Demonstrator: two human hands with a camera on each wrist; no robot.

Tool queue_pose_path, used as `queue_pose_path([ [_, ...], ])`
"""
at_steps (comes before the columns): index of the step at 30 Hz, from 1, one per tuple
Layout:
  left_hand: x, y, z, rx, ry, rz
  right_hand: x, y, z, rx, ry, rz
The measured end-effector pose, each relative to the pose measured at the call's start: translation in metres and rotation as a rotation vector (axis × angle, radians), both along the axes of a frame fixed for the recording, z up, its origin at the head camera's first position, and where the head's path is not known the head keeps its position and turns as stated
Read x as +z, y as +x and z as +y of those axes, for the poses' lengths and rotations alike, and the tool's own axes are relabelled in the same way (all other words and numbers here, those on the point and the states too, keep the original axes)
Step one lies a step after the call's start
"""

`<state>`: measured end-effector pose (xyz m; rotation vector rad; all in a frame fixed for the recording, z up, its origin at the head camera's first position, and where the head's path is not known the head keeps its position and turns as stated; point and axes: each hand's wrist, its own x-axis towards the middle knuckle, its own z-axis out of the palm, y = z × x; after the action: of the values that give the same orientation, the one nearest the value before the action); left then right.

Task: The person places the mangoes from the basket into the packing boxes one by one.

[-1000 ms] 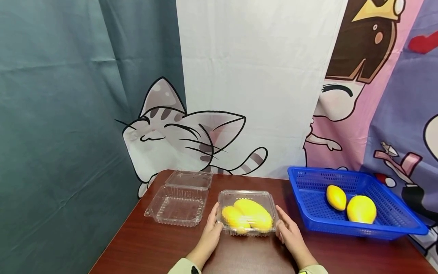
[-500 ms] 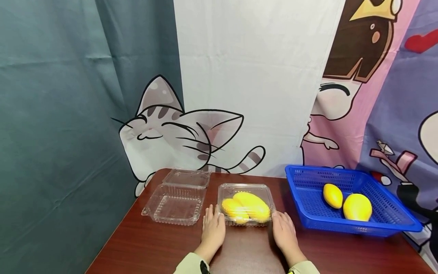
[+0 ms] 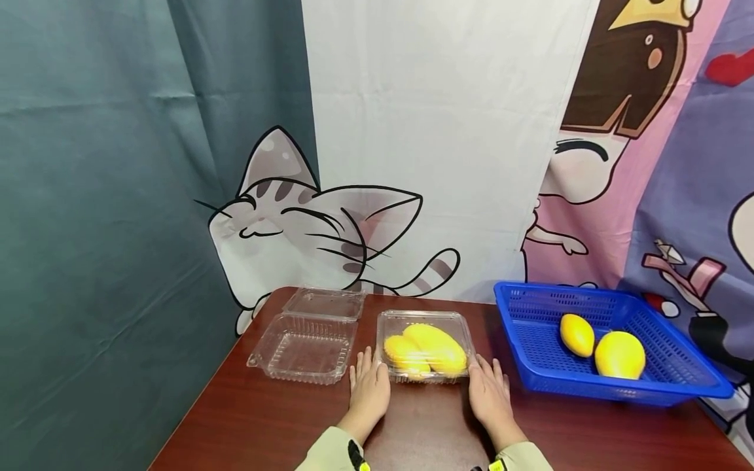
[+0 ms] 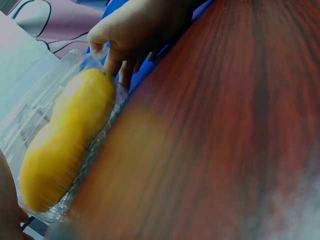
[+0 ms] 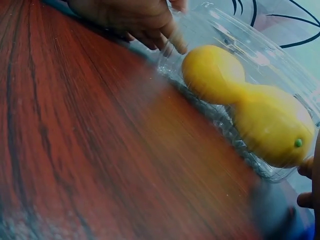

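A clear plastic clamshell box [image 3: 385, 322] with its lid down stands mid-table. Inside lie yellow mangoes, a larger one [image 3: 437, 350] leaning against a smaller one [image 3: 403, 356]. My left hand [image 3: 369, 396] rests at the box's near left corner, fingers straight and pointing forward. At the near right corner is my right hand [image 3: 490, 397], its fingers likewise extended along the side. In the left wrist view the right hand [image 4: 137, 32] has its fingertips at the box's end. The right wrist view shows the left hand [image 5: 135, 20] touching the opposite corner.
Left of the closed box sits a second clear clamshell [image 3: 306, 356], its lid folded back. A blue plastic basket [image 3: 589, 390] on the right holds a smaller mango [image 3: 577, 335] and a larger mango [image 3: 620, 355]. Behind the wooden table [image 3: 430, 428] hangs a cartoon-printed curtain [image 3: 436, 131].
The closed box has slid a little away from me. My hands have gone from holding its sides to lying straight-fingered at its near corners.
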<state>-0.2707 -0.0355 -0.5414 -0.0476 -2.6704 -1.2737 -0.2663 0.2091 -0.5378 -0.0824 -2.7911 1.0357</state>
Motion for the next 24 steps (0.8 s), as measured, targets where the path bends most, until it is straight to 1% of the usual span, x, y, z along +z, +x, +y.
queue_pose_path([
  [3, 0.001, 0.000, 0.001, -0.005, 0.021, -0.002, -0.002, 0.001, 0.000, 0.013, -0.003, 0.042],
  [9, 0.007, 0.001, 0.001, -0.003, 0.024, 0.006, 0.000, 0.000, -0.002, 0.007, 0.004, 0.121],
  [11, 0.008, 0.001, 0.000, -0.001, 0.014, 0.009, 0.002, -0.001, -0.003, 0.005, 0.006, 0.126],
  [14, 0.009, 0.000, 0.000, 0.000, -0.025, 0.014, 0.003, -0.001, -0.003, -0.005, 0.002, 0.117],
  [18, 0.011, -0.001, -0.001, -0.013, -0.062, 0.007, 0.004, -0.002, -0.004, -0.034, -0.024, 0.101],
  [21, 0.010, 0.000, -0.002, -0.023, -0.058, -0.013, 0.003, -0.003, -0.004, -0.047, -0.031, 0.087],
  [24, 0.008, 0.002, -0.002, -0.017, -0.037, -0.016, 0.002, -0.001, -0.005, -0.043, -0.027, 0.070],
])
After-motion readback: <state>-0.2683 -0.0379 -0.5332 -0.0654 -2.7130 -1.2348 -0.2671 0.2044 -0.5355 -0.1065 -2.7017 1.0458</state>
